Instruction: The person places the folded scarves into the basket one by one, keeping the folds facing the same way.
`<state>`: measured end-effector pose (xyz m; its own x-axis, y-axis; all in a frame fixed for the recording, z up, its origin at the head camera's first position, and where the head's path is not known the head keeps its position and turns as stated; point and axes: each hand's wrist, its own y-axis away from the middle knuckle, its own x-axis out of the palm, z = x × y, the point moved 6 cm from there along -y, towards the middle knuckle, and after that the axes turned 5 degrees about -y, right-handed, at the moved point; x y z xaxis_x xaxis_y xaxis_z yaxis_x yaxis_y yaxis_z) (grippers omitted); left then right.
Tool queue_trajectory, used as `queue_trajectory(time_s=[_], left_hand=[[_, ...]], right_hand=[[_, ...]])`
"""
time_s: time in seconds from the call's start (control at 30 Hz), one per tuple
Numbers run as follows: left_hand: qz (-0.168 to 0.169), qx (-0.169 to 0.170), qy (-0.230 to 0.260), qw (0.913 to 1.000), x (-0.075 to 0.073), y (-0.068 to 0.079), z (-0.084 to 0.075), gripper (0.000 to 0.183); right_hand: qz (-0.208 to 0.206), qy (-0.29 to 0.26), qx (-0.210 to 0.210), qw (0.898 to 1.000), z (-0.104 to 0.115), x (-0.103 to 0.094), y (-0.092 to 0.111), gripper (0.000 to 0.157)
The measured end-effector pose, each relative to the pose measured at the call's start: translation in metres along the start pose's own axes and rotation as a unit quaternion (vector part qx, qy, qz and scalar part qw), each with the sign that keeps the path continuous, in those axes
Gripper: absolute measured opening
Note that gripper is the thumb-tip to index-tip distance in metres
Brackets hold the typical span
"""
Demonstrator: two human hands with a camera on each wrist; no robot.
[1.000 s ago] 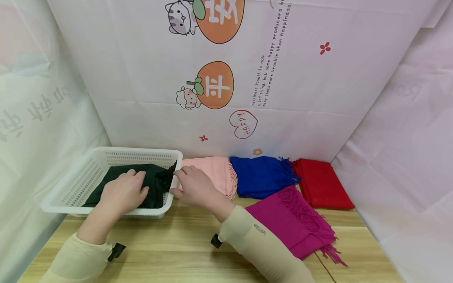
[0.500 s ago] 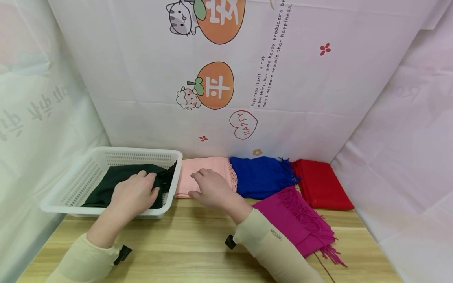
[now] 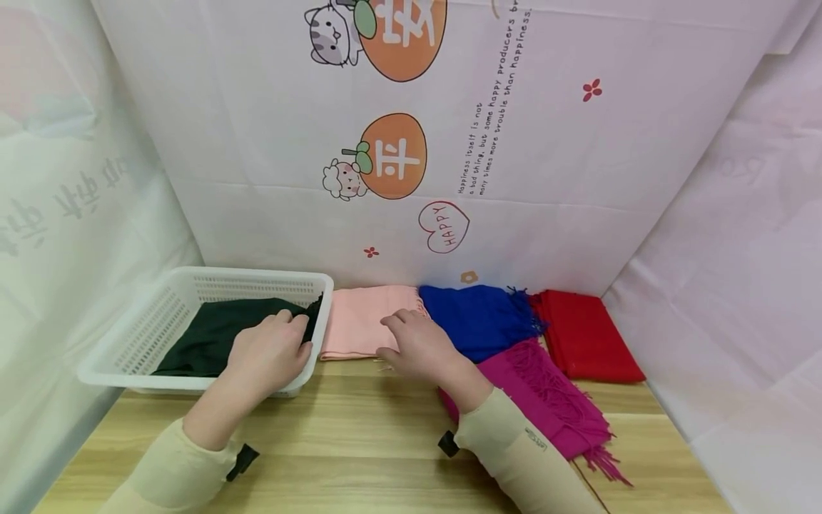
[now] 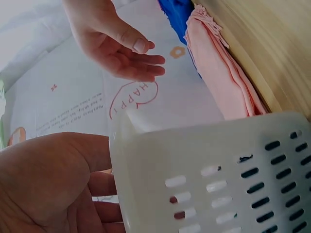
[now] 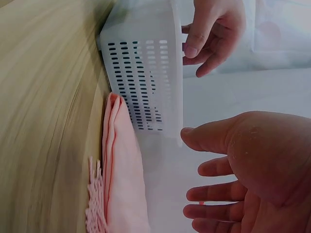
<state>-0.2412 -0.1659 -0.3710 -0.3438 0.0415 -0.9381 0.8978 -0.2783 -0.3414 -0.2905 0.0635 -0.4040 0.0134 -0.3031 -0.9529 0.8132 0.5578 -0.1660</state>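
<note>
A dark green folded scarf (image 3: 218,332) lies in the white plastic basket (image 3: 160,383) on the left of the table. My left hand (image 3: 270,353) hovers over the basket's front right part, loosely bent, with nothing in its grasp; it covers part of the scarf. In the left wrist view its fingers (image 4: 104,184) hang beside the basket rim. My right hand (image 3: 420,350) is in the air over the right end of a folded pink fringed scarf (image 3: 359,314). Its fingers are spread and hold nothing in the right wrist view.
Right of the pink scarf lie a folded blue fringed scarf (image 3: 469,318) and a red folded one (image 3: 587,335) along the back wall. A magenta fringed scarf (image 3: 533,392) lies askew in front of them. White printed sheets enclose the wooden table (image 3: 347,442).
My right hand has left the basket's right rim and moved right over the pink scarf. My left hand has shifted right across the green scarf, which stays in the basket.
</note>
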Motion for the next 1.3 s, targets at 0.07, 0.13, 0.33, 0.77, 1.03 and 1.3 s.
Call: queue_trajectory(time_s=[0.07,0.13,0.33,0.77,1.03,1.3], left_hand=[[-0.005,0.004,0.000,1.0000,-0.001,-0.001,-0.005,0.021],[-0.010,0.007,0.000,0.9999,-0.002,-0.001,-0.009,0.021],[-0.030,0.033,-0.002,0.9990,-0.002,-0.005,-0.024,0.021],[-0.058,0.065,-0.014,0.9961,0.001,-0.009,-0.049,0.024],[-0.054,0.085,-0.008,0.9949,0.006,-0.011,-0.068,0.017],[-0.037,0.111,-0.013,0.9931,0.016,-0.012,-0.088,0.015]], right_hand=[[-0.006,0.003,-0.003,1.000,-0.006,-0.001,0.004,0.055],[-0.008,0.006,-0.002,1.000,-0.012,-0.003,0.009,0.055],[-0.001,0.019,0.026,0.999,-0.030,-0.004,0.022,0.055],[-0.011,0.017,0.038,0.999,-0.054,-0.011,0.044,0.052],[-0.004,0.027,0.066,0.997,-0.075,-0.013,0.061,0.052],[0.006,0.030,0.085,0.996,-0.096,-0.014,0.078,0.052]])
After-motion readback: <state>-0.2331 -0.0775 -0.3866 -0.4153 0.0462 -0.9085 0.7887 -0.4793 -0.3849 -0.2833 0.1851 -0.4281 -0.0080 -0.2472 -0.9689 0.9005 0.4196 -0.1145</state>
